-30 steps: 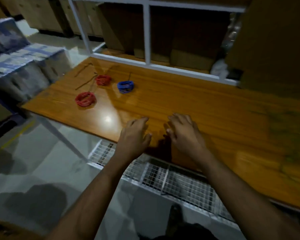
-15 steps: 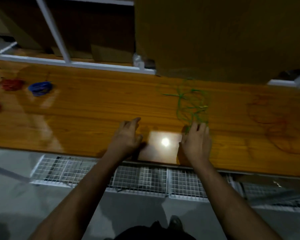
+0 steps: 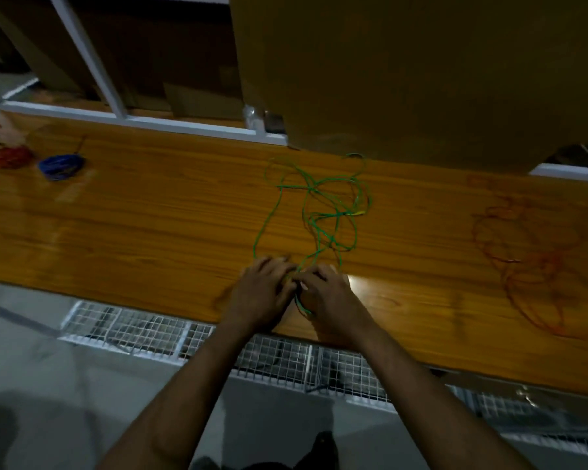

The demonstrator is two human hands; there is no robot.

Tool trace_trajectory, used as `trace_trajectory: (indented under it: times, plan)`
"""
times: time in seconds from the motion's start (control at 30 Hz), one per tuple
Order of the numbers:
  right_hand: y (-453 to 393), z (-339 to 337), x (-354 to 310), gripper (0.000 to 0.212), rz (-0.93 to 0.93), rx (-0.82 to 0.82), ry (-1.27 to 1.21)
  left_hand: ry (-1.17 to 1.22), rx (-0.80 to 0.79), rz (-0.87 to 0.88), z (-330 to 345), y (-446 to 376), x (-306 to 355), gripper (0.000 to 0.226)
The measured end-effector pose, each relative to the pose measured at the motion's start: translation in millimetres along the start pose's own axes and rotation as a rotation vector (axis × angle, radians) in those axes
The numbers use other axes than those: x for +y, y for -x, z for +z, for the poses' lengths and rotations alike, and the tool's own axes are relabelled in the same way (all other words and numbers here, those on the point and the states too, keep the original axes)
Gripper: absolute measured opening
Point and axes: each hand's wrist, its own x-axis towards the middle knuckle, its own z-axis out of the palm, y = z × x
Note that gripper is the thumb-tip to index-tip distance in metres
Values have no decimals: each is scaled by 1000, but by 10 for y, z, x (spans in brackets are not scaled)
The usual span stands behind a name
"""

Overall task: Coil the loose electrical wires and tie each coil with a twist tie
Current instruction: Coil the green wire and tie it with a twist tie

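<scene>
Nothing readable here, honestly. No labels, brand names, numbers or signs show up anywhere. The cardboard box (image 3: 421, 72) behind the bench (image 3: 150, 225) is plain brown with no print I can make out, and the shot is dark and a bit blurry on top of that.

Landmark: green wire (image 3: 323, 212), loose tangle mid-bench (image 3: 150, 225).
Left of it: bare surface up to the blue coil (image 3: 61, 167) and red coil (image 3: 11, 157).
Right of it: open strip, then loose red wire (image 3: 537, 262).
Behind it: cardboard box (image 3: 421, 72) close against the tangle; white frame rail (image 3: 143, 122).
</scene>
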Motion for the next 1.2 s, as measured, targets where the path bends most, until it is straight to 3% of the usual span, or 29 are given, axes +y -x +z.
trace_trajectory:
  times: [0.07, 0.2, 0.33, 0.57, 0.7, 0.87, 0.97, 1.1, 1.2]
  plan:
    - [-96, -14, -8, 30, -25, 23, -157, 22, 42, -59, -57, 0, -191, 39]
    - [-166, -5, -46, 27, 90, 230, -304, 108, 137, -197, -214, 1, -677, 37]
    - [-229, 80, -49, 25, 193, 202, -28, 184, 289, -319, -249, 42, -768, 17]
    - [-241, 155, -51, 7, 277, 278, 202, 500, 488, -576, -325, 63, -824, 23]
    - [-241, 181, -29, 8, 327, 345, 175, 665, 566, -629, -338, 98, -845, 46]
    - [-194, 140, -113, 15, 141, 281, 121, 746, 585, -821, -396, 92, -859, 58]
    - [-172, 130, -111, 22, 89, 230, 108, 645, 579, -727, -439, 98, -836, 48]
    - [-173, 120, -115, 11, 114, 242, 116, 462, 578, -519, -630, 3, -654, 44]
    - [-175, 121, -126, 11, 148, 263, 104, 454, 333, -487, -708, -287, -430, 55]
